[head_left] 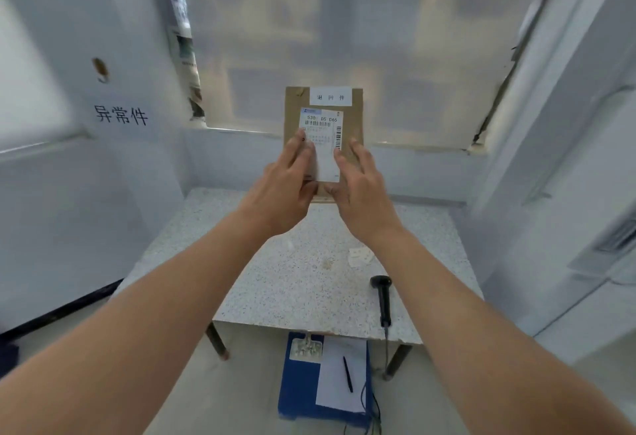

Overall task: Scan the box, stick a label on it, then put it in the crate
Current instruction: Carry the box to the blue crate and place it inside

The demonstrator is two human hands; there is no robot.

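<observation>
Both hands, left hand [285, 180] and right hand [361, 186], are holding the box [354, 114] upright above the worktop [292, 279], each grip only lightly clamped; it could be slipping, and no crate is showing

The box [356, 118] is plain brown cardboard. Its shipping label [321, 135] is white with black barcodes and digits and a pale blue corner patch, and a small white sticker [330, 96] above carries black characters. The table [309, 283] top is white speckled with grey and tan. The scanner [382, 297] is black. Below, a deep blue pad [299, 396] carries a white sheet [335, 379] and a black pen [348, 374]. The walls [69, 193] are pale grey-white with black lettering.
</observation>
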